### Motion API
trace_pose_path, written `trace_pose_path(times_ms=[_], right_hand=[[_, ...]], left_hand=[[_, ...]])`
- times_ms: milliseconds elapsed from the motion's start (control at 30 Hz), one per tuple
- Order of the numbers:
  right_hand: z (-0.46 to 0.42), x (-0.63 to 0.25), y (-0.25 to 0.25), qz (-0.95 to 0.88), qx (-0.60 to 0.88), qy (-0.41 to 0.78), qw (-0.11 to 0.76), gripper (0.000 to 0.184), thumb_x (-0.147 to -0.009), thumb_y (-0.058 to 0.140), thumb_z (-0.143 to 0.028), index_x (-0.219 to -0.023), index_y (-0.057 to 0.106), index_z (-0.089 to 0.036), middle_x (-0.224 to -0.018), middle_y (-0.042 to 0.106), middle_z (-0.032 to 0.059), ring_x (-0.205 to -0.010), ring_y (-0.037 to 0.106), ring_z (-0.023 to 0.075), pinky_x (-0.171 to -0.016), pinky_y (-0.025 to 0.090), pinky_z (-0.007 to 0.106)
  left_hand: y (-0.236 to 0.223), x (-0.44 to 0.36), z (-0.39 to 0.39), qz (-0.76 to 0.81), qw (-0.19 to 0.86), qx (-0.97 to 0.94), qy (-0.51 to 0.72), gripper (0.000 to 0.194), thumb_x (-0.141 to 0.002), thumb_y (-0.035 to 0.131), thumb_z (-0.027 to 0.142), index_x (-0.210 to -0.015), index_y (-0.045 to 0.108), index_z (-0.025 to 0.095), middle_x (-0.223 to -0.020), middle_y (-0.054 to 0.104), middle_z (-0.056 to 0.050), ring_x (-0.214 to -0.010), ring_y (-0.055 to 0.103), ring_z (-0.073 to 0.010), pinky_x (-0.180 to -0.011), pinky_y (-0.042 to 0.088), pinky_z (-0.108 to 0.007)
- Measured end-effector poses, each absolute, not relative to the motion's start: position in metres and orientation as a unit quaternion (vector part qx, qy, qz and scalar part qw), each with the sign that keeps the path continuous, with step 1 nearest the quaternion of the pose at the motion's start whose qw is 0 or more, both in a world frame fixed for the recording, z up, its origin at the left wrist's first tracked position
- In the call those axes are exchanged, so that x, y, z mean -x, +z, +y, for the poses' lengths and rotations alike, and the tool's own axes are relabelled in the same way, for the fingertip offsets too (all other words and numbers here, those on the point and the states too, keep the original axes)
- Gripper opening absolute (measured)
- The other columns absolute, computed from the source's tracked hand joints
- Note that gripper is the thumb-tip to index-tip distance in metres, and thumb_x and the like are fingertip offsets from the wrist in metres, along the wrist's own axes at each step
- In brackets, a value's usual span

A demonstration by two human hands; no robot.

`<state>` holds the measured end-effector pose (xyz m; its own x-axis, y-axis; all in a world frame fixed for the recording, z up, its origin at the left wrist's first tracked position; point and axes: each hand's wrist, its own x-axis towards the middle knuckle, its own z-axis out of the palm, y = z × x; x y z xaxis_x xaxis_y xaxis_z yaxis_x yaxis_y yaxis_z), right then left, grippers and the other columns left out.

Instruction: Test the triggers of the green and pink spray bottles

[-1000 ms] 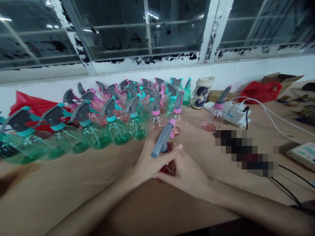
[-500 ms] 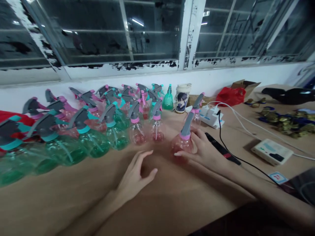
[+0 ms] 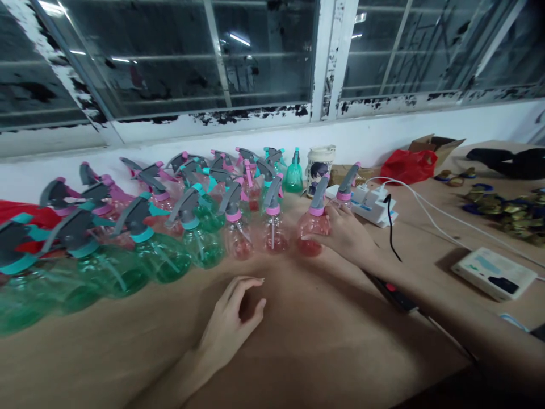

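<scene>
My right hand (image 3: 347,236) is wrapped round a pink spray bottle (image 3: 312,226) with a grey trigger head, standing it at the right end of the front row of bottles. My left hand (image 3: 232,321) rests on the brown table (image 3: 128,346) nearer to me, its fingers loosely curled and apart, holding nothing. Several pink (image 3: 272,227) and green spray bottles (image 3: 159,250) stand in rows to the left, along the wall.
A printed cup (image 3: 318,168), a white power strip (image 3: 371,201) with cables, a white device (image 3: 494,272), a red bag (image 3: 406,165), a cardboard box (image 3: 438,145) and several small metal parts (image 3: 511,207) lie at the right. A dark pen-like tool (image 3: 394,292) lies under my right forearm.
Both hands held the pink bottle near me; the left let go and dropped to the table, while the right carried the bottle forward to the end of the row.
</scene>
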<state>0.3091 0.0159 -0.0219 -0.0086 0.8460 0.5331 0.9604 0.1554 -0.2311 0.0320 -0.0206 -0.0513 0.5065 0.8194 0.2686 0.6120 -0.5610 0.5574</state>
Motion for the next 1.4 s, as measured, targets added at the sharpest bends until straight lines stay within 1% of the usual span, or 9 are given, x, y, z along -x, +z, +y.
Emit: trace_pose_path(times_ms=[200,367,533,633,700,800,933,1133,1400], right_hand=[[0.031,-0.307,-0.024,-0.679,0.667,-0.102,0.289,0.056,-0.071,0.054,-0.057,-0.109,0.048,-0.016,-0.106,0.059,0.0157,-0.108,0.047,0.0359,-0.077,0.045,0.049],[0.035,-0.299,-0.028,-0.649,0.697,-0.105,0.287,0.058,-0.071,0.051,-0.061,-0.108,0.048,-0.017,-0.102,0.060,0.0153,-0.105,0.050,0.0364,-0.069,0.048,0.048],[0.016,-0.304,-0.019,-0.638,0.679,-0.106,0.347,0.062,-0.070,0.050,-0.065,-0.109,0.051,-0.017,-0.104,0.060,0.0158,-0.097,0.055,0.0342,-0.071,0.047,0.047],[0.001,-0.325,-0.006,-0.612,0.687,-0.061,0.387,0.045,-0.076,0.049,-0.059,-0.099,0.058,-0.021,-0.087,0.065,0.0084,-0.074,0.062,0.0246,-0.060,0.048,0.037],[-0.003,-0.342,-0.001,-0.595,0.696,-0.062,0.398,0.036,-0.080,0.047,-0.052,-0.088,0.061,-0.021,-0.081,0.065,0.0067,-0.069,0.061,0.0215,-0.059,0.046,0.034],[0.006,-0.365,0.000,-0.561,0.714,-0.094,0.409,0.034,-0.076,0.052,-0.049,-0.084,0.061,-0.018,-0.090,0.061,0.0115,-0.077,0.059,0.0243,-0.065,0.046,0.037],[0.030,-0.377,-0.010,-0.555,0.714,-0.063,0.423,0.047,-0.074,0.053,-0.051,-0.099,0.059,-0.012,-0.100,0.058,0.0169,-0.088,0.057,0.0269,-0.072,0.045,0.039],[0.052,-0.370,-0.022,-0.562,0.713,-0.045,0.418,0.036,-0.077,0.049,-0.047,-0.090,0.065,-0.017,-0.088,0.063,0.0110,-0.081,0.058,0.0236,-0.071,0.043,0.036],[0.019,-0.373,0.008,-0.563,0.692,-0.060,0.447,0.031,-0.078,0.050,-0.043,-0.087,0.066,-0.018,-0.091,0.063,0.0101,-0.085,0.057,0.0234,-0.073,0.042,0.036]], left_hand=[[-0.051,-0.032,-0.020,0.426,0.202,-0.842,0.263,0.018,-0.083,0.047,0.021,-0.100,0.051,0.025,-0.106,0.058,-0.003,-0.100,0.056,-0.0203,-0.085,0.046,-0.038],[-0.050,-0.033,-0.018,0.426,0.203,-0.844,0.256,0.016,-0.083,0.046,0.020,-0.098,0.051,0.025,-0.104,0.059,-0.003,-0.099,0.056,-0.0212,-0.084,0.046,-0.040],[-0.051,-0.033,-0.017,0.441,0.208,-0.839,0.242,0.016,-0.084,0.046,0.022,-0.099,0.049,0.027,-0.104,0.059,-0.002,-0.098,0.057,-0.0211,-0.084,0.046,-0.042],[-0.051,-0.033,-0.016,0.446,0.210,-0.837,0.235,0.016,-0.084,0.047,0.024,-0.100,0.049,0.028,-0.104,0.060,-0.002,-0.096,0.058,-0.0209,-0.081,0.048,-0.040],[-0.050,-0.033,-0.016,0.450,0.206,-0.836,0.234,0.016,-0.084,0.047,0.025,-0.100,0.050,0.028,-0.105,0.060,-0.002,-0.096,0.059,-0.0211,-0.081,0.048,-0.039],[-0.050,-0.032,-0.015,0.459,0.202,-0.832,0.236,0.016,-0.084,0.047,0.028,-0.099,0.051,0.028,-0.104,0.061,-0.001,-0.095,0.059,-0.0213,-0.080,0.048,-0.037],[-0.049,-0.033,-0.013,0.471,0.189,-0.830,0.230,0.016,-0.084,0.047,0.028,-0.100,0.051,0.028,-0.103,0.062,0.000,-0.096,0.059,-0.0206,-0.083,0.047,-0.037],[-0.049,-0.033,-0.011,0.485,0.164,-0.829,0.224,0.016,-0.083,0.048,0.029,-0.099,0.053,0.027,-0.102,0.063,0.000,-0.092,0.061,-0.0212,-0.079,0.049,-0.036],[-0.057,-0.032,-0.009,0.474,0.164,-0.835,0.224,0.018,-0.083,0.046,0.031,-0.100,0.053,0.027,-0.103,0.062,0.001,-0.095,0.059,-0.0191,-0.083,0.047,-0.034]])
